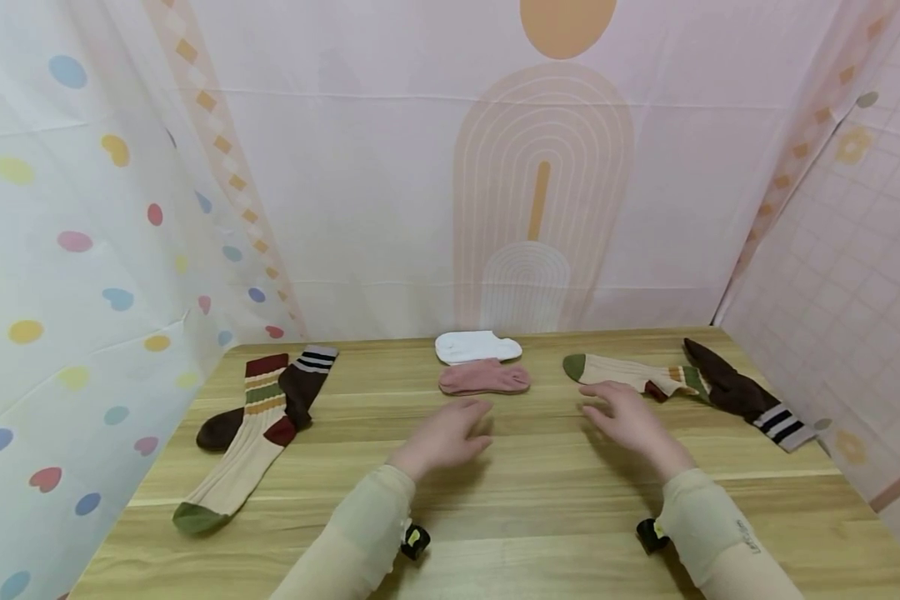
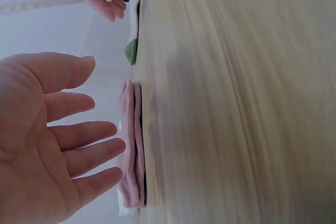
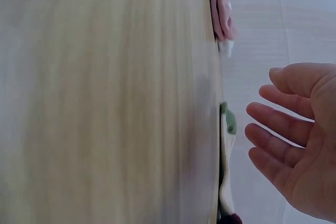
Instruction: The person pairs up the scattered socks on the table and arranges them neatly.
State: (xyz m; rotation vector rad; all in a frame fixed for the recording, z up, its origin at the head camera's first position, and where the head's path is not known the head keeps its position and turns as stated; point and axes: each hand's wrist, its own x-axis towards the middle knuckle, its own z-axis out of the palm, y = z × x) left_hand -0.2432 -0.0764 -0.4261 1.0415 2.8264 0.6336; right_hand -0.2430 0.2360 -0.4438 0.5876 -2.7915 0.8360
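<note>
Pink ankle sock point(image 1: 484, 379) (single or pair, can't tell) is laid mid-worktop point(image 1: 540, 517) toward the far edge, with a white ankle sock point(image 1: 468, 346) set right behind it. Grip's released on both sides btw, fingers loosely spread: left hand point(image 1: 444, 437) is held just short of the pink one, right hand point(image 1: 632, 423) near a green-toed cream sock point(image 1: 615, 371). That one's met by a brown sock point(image 1: 729, 387) at far right. Over left, a striped cream sock point(image 1: 249, 467) is draped across another brown sock point(image 1: 297, 393).
</note>
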